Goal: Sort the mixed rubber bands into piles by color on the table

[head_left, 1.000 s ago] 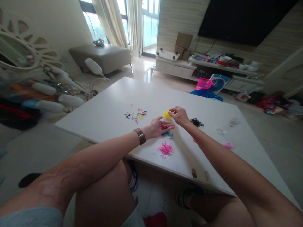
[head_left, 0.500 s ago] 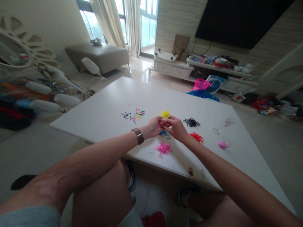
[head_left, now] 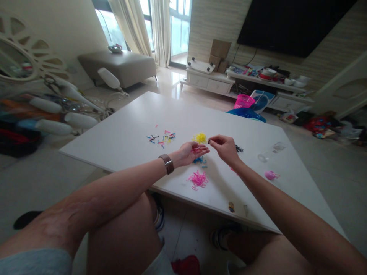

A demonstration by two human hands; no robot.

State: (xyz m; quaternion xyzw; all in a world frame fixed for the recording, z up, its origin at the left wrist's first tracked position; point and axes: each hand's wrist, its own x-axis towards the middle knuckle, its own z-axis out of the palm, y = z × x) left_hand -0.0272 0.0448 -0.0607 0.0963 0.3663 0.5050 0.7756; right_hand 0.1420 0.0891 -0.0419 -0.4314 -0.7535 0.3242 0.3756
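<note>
My left hand [head_left: 189,152] is palm up over the middle of the white table [head_left: 132,126], fingers stretched out, with small pink and red pieces [head_left: 196,150] lying on it. To its right, my right hand [head_left: 223,147] pinches a small dark piece [head_left: 209,141] between thumb and fingertips. Beyond my left hand is a yellow pile [head_left: 200,138]; blue pieces [head_left: 197,160] lie beside it, and a pink pile [head_left: 198,179] sits nearer me. A black pile [head_left: 239,148] is partly behind my right hand. Mixed coloured pieces [head_left: 162,139] are scattered to the left.
On the table's right side are a clear container [head_left: 271,152] lying down and a pink-purple object [head_left: 270,175]. A small yellow and dark figure [head_left: 231,207] lies near the front edge. White lamp shades [head_left: 82,120] stand left of the table.
My right hand has moved away from my left palm to the right, carrying a dark piece. It now covers part of the black pile, and its forearm hides most of the red pile.
</note>
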